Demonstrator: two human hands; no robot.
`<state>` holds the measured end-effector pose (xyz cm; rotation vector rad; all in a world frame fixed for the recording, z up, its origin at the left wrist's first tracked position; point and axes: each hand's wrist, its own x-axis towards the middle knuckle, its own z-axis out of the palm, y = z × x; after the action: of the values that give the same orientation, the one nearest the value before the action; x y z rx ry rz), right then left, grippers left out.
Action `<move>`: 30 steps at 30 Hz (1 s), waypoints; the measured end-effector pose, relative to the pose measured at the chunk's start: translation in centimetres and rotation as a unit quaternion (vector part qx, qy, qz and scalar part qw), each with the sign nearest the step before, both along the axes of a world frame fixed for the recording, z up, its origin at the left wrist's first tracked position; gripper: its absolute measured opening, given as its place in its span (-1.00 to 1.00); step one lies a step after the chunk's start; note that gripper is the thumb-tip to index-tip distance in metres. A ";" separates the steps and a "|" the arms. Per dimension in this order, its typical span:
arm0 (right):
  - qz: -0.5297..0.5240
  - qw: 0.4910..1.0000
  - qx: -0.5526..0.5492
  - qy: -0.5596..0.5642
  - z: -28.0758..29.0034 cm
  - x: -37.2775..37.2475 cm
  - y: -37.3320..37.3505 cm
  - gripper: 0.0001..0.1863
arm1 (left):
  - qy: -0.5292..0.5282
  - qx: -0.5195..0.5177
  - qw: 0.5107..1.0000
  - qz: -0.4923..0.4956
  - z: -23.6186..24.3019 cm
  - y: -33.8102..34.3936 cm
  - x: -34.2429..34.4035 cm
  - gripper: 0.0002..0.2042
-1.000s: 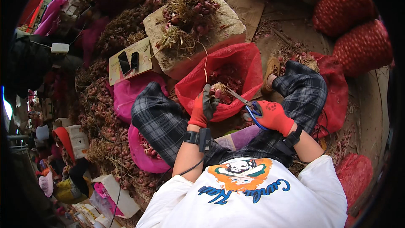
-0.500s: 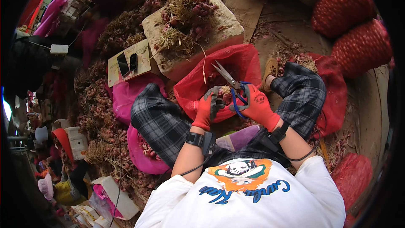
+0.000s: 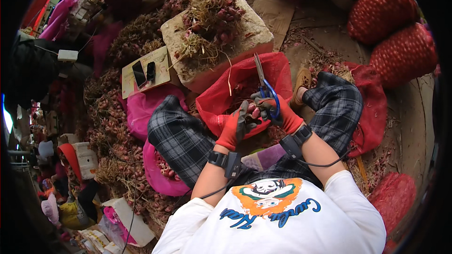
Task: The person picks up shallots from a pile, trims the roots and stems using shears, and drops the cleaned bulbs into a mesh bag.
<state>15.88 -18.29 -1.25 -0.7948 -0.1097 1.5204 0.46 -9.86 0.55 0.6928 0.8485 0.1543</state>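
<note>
Both my hands wear red gloves with dark grey palms and work over an open red mesh bag (image 3: 214, 108) between my knees. My right hand (image 3: 284, 115) is closed round the blue handles of a pair of scissors (image 3: 269, 91), whose blades point up and away from me and look nearly closed. A few reddish shallots (image 3: 254, 109) show between the two hands. Curled fingers of my left hand (image 3: 237, 126) hold these shallots from the left, with part of them hidden by the gloves. More shallots lie down inside the bag.
A pale block (image 3: 256, 28) beyond the bag bears a heap of dried shallot bunches (image 3: 212, 16). Left of it, a phone (image 3: 139, 74) lies on a board. Shallots (image 3: 108, 136) cover the floor at left. Full red mesh sacks (image 3: 402, 56) stand at far right.
My right hand has turned, so the scissors swing from pointing up-left to nearly straight up, and their blades have come together. The shallots now show between my hands.
</note>
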 end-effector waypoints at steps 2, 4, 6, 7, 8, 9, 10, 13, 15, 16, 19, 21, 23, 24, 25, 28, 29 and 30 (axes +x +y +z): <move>-0.010 0.982 -0.012 -0.188 0.5 -0.1 0.0 -0.67 | -0.088 -0.050 0.995 -0.010 -1.0 0.0 -0.2 -0.74; 0.005 0.981 -0.006 -0.194 0.8 0.3 -0.2 -0.65 | -0.175 -0.098 0.980 -0.019 -2.2 0.1 -0.6 -0.71; 0.018 0.980 -0.001 -0.200 1.1 1.0 -0.9 -0.63 | -0.237 -0.214 0.947 0.025 -3.0 0.4 -0.7 -0.77; 0.028 0.932 -0.058 -0.357 1.5 1.4 -1.6 -0.62 | -0.237 -0.214 0.947 0.025 -3.4 0.6 -0.8 -0.77; 0.038 0.856 -0.114 -0.503 2.3 1.5 -2.0 -0.61 | -0.301 -0.248 0.920 0.046 -3.6 0.9 -0.9 -0.78; 0.056 0.831 -0.128 -0.538 5.4 1.0 -2.9 -0.59 | -0.363 -0.279 0.886 0.069 -3.8 1.2 -1.1 -0.79; 0.055 0.831 -0.128 -0.539 6.8 0.9 -3.8 -0.59 | -0.365 -0.279 0.886 0.068 -3.8 1.4 -1.0 -0.79; 0.069 0.727 -0.105 -0.675 8.2 0.9 -7.3 -0.61 | -0.354 -0.375 0.851 0.099 -3.5 2.1 -1.0 -0.84; 0.067 0.688 -0.078 -0.718 8.4 0.7 -8.9 -0.74 | -0.367 -0.338 0.861 0.099 -3.6 2.0 -0.9 -0.90; 0.067 0.688 -0.079 -0.718 8.2 0.5 -9.4 -0.74 | -0.379 -0.300 0.870 0.098 -3.7 2.0 -0.9 -0.94; 0.056 0.625 -0.069 -0.776 8.1 -0.2 -10.3 -0.68 | -0.430 -0.255 0.863 0.069 -3.3 1.7 -0.8 -0.92; 0.043 0.627 -0.058 -0.776 7.7 -0.5 -10.0 -0.67 | -0.430 -0.239 0.868 0.067 -4.1 1.4 -1.0 -0.90; 0.030 0.629 -0.048 -0.775 7.6 -0.7 -9.8 -0.67 | -0.431 -0.224 0.872 0.063 -4.1 1.1 -0.9 -0.87; 0.038 0.621 -0.054 -0.781 7.6 -0.7 -9.7 -0.66 | -0.400 -0.235 0.883 0.066 -3.5 0.9 -0.7 -0.85; 0.046 0.613 -0.059 -0.787 7.6 -0.7 -9.6 -0.65 | -0.368 -0.247 0.894 0.070 -3.1 0.8 -0.6 -0.82; 0.051 0.605 -0.064 -0.792 7.1 -0.6 -9.7 -0.63 | -0.345 -0.211 0.910 0.096 -2.8 0.5 -1.0 -0.75; 0.052 0.605 -0.063 -0.792 7.2 -0.6 -9.7 -0.63 | -0.345 -0.211 0.909 0.097 -2.8 0.5 -1.0 -0.75; 0.063 0.603 -0.073 -0.792 7.3 -0.5 -9.7 -0.62 | -0.337 -0.209 0.914 0.087 -2.9 0.6 -1.0 -0.75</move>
<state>15.33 -27.97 6.08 -2.1013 -1.3877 0.4580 -0.56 -9.24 -2.37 0.1266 0.2529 0.3373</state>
